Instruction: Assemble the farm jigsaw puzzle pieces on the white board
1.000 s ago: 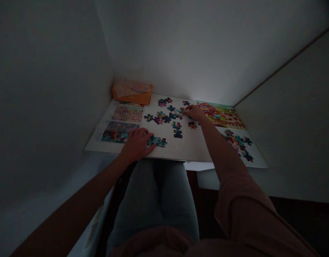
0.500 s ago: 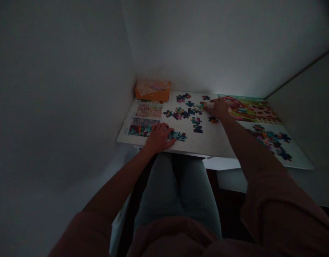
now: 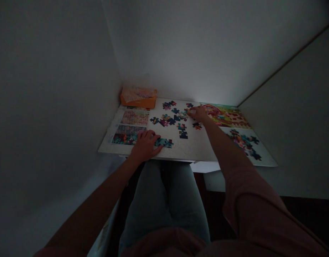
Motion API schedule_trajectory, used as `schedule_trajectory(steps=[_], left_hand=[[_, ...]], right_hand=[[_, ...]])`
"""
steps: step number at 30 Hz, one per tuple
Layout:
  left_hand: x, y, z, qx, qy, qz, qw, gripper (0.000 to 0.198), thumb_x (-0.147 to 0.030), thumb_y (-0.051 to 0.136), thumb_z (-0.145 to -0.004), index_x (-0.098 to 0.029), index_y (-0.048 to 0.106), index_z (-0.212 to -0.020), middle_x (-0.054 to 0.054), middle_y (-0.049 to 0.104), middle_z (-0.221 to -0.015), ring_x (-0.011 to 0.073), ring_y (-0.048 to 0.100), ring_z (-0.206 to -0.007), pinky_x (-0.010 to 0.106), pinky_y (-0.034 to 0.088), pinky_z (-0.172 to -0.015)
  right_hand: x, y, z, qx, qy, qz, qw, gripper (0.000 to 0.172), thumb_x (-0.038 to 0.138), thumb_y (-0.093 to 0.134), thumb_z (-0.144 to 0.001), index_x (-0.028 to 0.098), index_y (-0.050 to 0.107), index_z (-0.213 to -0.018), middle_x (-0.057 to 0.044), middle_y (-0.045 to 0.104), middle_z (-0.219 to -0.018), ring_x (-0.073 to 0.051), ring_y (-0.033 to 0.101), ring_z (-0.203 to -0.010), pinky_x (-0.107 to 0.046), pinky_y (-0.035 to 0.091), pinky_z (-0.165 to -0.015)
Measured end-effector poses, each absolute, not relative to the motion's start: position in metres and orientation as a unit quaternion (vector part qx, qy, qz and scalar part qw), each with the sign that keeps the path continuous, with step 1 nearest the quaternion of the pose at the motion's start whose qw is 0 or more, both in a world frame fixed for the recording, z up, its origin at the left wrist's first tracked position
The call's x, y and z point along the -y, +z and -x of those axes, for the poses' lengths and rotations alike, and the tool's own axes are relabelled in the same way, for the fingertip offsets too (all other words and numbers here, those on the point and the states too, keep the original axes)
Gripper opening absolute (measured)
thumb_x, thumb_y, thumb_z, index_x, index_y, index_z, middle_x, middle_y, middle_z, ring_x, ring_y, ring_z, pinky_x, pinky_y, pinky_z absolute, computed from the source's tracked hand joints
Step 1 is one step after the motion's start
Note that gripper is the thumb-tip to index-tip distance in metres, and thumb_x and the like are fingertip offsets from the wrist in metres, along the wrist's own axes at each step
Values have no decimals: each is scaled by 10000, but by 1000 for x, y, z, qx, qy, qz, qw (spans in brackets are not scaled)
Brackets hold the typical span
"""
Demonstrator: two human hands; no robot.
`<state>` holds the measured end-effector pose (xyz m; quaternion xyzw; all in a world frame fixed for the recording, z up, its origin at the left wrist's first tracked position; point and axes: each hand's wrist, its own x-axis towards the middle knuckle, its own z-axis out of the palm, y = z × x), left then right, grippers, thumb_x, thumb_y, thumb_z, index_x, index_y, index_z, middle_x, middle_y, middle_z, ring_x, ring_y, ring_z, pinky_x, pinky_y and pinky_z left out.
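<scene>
My left hand [image 3: 144,145] rests flat on the near left of the white board, fingers spread over a joined puzzle strip [image 3: 164,143]. The strip's teal and dark pieces show on both sides of that hand. Farther right, my right hand [image 3: 198,114] has its fingertips drawn together on an orange-toned puzzle piece [image 3: 188,111], at the edge of a loose cluster [image 3: 182,115]. Its fingers partly cover this piece. Just below the cluster are two joined pieces [image 3: 183,134], and a dark and orange piece [image 3: 196,126] lies under my right wrist.
An orange box [image 3: 139,98] stands at the back left against the wall. Printed picture panels [image 3: 134,117] lie in front of it. To the right are a colourful farm-like picture [image 3: 228,116] and a pile of puzzle pieces [image 3: 246,142] on a white surface.
The view has swung right, so everything sits farther left. My right hand's fingers have drawn closer together at the cluster's edge. My left hand stays on the strip.
</scene>
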<state>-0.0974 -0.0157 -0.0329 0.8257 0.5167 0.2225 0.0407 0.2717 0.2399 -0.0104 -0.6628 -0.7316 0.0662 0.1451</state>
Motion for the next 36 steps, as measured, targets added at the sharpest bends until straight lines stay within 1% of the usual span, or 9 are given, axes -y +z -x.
schedule_trajectory(steps=[4, 7, 10, 12, 15, 21, 29, 32, 36], left_hand=[[16, -30, 98, -521, 219, -823, 49, 392, -514, 763, -1200, -332, 841, -1538, 213, 786, -1530, 507, 715, -1493, 804, 525, -1341], [15, -29, 98, -528, 204, -823, 52, 412, -556, 752, -1196, -347, 859, -1534, 212, 790, -1544, 506, 705, -1481, 798, 523, -1342], [14, -27, 97, -530, 194, -823, 54, 424, -580, 732, -1198, -380, 872, -1544, 195, 797, -1562, 496, 692, -1490, 779, 507, -1359], [14, -27, 97, -533, 195, -821, 55, 434, -577, 740, -1192, -382, 880, -1553, 193, 798, -1570, 501, 692, -1496, 775, 496, -1362], [14, -26, 95, -538, 194, -818, 54, 458, -574, 768, -1187, -353, 890, -1569, 205, 784, -1588, 509, 692, -1515, 753, 475, -1370], [14, -24, 92, -536, 172, -825, 51, 499, -521, 771, -1225, -249, 879, -1629, 229, 760, -1594, 481, 652, -1523, 715, 436, -1370], [12, -25, 92, -534, 166, -828, 53, 475, -529, 803, -1217, -275, 884, -1609, 217, 753, -1598, 491, 640, -1526, 718, 437, -1353], [13, -24, 92, -536, 168, -825, 57, 459, -527, 816, -1211, -284, 886, -1595, 214, 749, -1596, 486, 637, -1529, 709, 429, -1365], [13, -24, 91, -535, 169, -826, 58, 463, -529, 809, -1212, -282, 885, -1596, 216, 746, -1595, 486, 630, -1526, 707, 422, -1360]], right_hand=[[-243, -9, -269, 697, 93, 691, 170, 329, 419, 937, -1036, 203, 882, -1278, -260, 867, -1527, -505, 738, -1573, -706, 518, -1408], [-243, -7, -268, 677, 124, 690, 224, 275, 409, 939, -1032, 243, 810, -1210, -199, 934, -1278, -455, 859, -1355, -696, 599, -1327], [-236, -5, -273, 669, 160, 666, 288, 359, 617, 897, -1087, 301, 743, -1158, -126, 930, -1099, -374, 889, -1103, -556, 740, -1038], [-225, -7, -278, 665, 202, 623, 358, 516, 808, 893, -1044, 330, 721, -1131, -91, 904, -1009, -341, 864, -987, -492, 737, -889], [-190, -17, -281, 673, 253, 536, 443, 701, 991, 924, -901, 353, 739, -1125, -69, 879, -946, -339, 838, -926, -521, 725, -902], [-71, -51, -260, 681, 279, 507, 449, 596, 931, 898, -990, 389, 808, -1221, -77, 901, -1082, -379, 866, -1059, -621, 717, -1079], [-20, -64, -236, 717, 290, 525, 357, 418, 707, 858, -1081, 358, 883, -1309, -67, 917, -1061, -313, 778, -855, -528, 662, -905], [-19, -64, -234, 730, 245, 553, 319, 384, 656, 819, -1123, 349, 882, -1346, -83, 923, -1150, -326, 805, -931, -577, 640, -1045], [-12, -61, -229, 758, 133, 575, 277, 455, 631, 753, -1180, 320, 879, -1487, -165, 862, -1503, -404, 830, -1176, -691, 540, -1225]])
